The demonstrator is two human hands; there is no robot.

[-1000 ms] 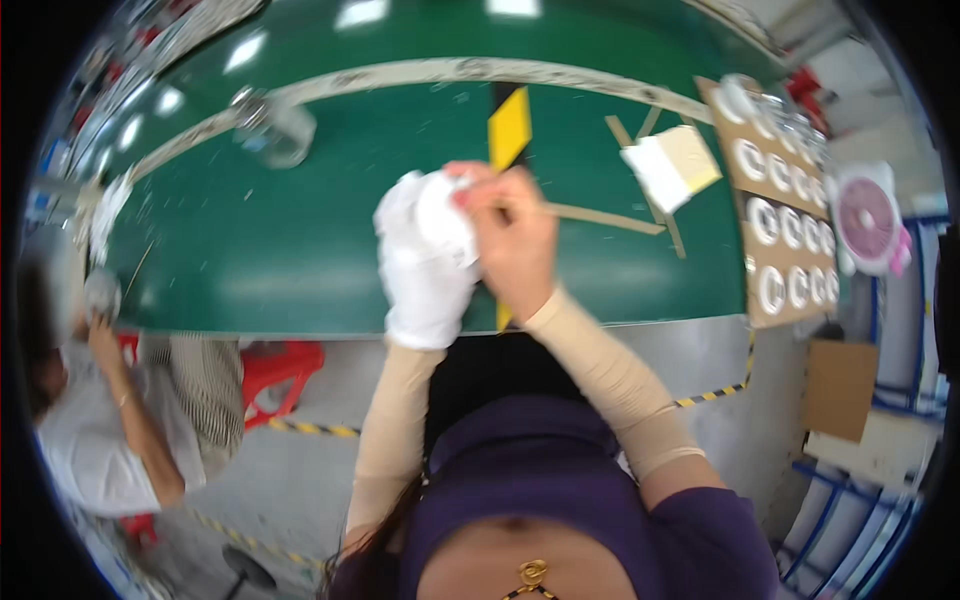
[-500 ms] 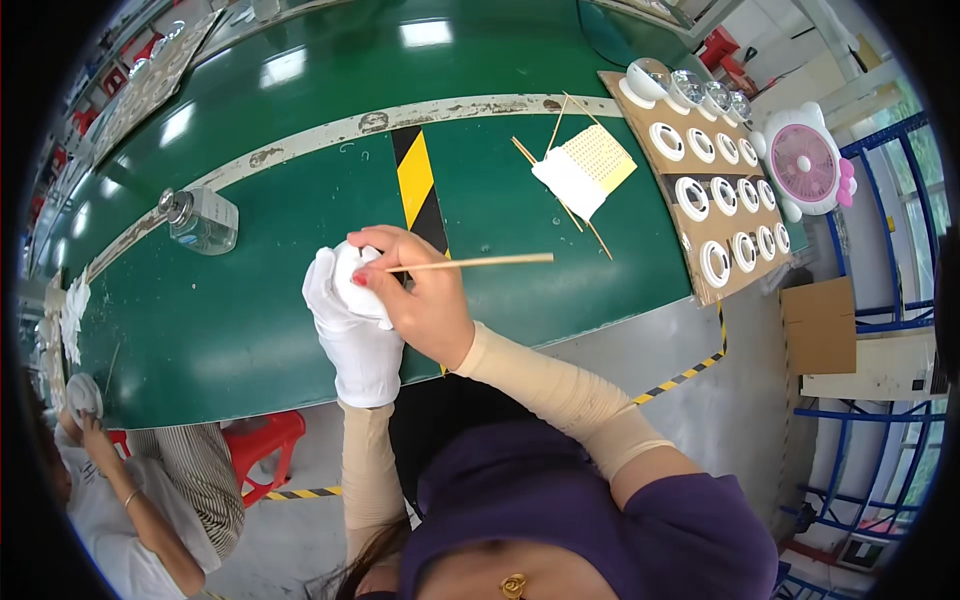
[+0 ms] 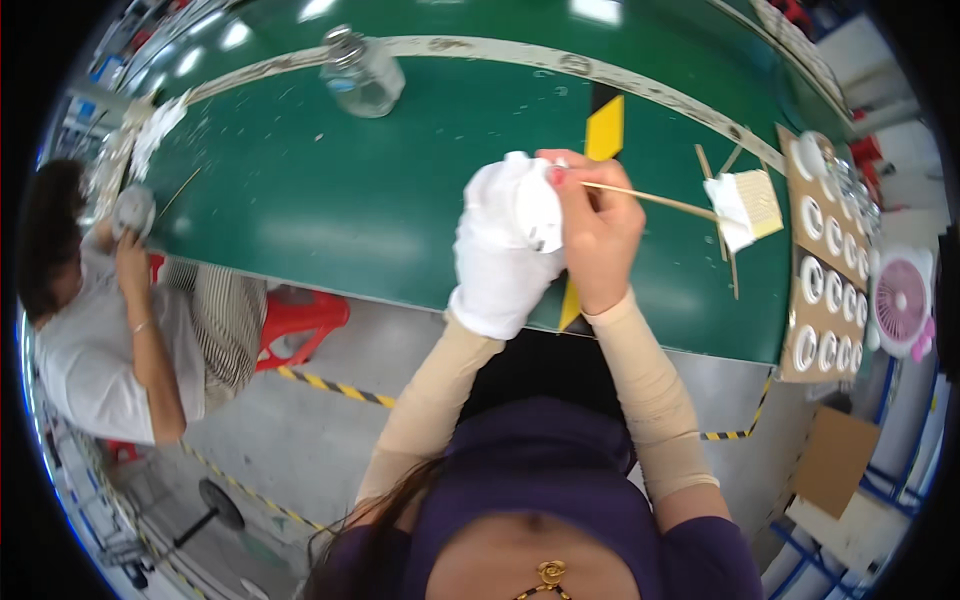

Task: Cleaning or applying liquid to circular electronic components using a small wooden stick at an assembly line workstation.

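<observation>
My left hand (image 3: 490,245), in a white glove, is closed around a small rounded white part (image 3: 540,212) above the green table. A dark mark or slot shows on the part's lower edge. Against its right side my bare right hand (image 3: 605,230) pinches a thin wooden stick (image 3: 665,202) between thumb and fingers. The stick's free end slants out to the right; its other end is hidden behind my fingers, so I cannot tell whether it touches the part.
Right of my hands lies a white and yellowish pad (image 3: 758,200) with loose sticks. Beyond it are a cardboard sheet (image 3: 800,345) of white rings and a pink fan (image 3: 898,300). A glass bottle (image 3: 365,85) stands far left. A co-worker (image 3: 110,330) sits left, near a red stool (image 3: 310,325).
The whole view has swung left, so table items appear farther right and more of the co-worker shows. Both hands keep their holds; the stick now slopes downward to the right.
</observation>
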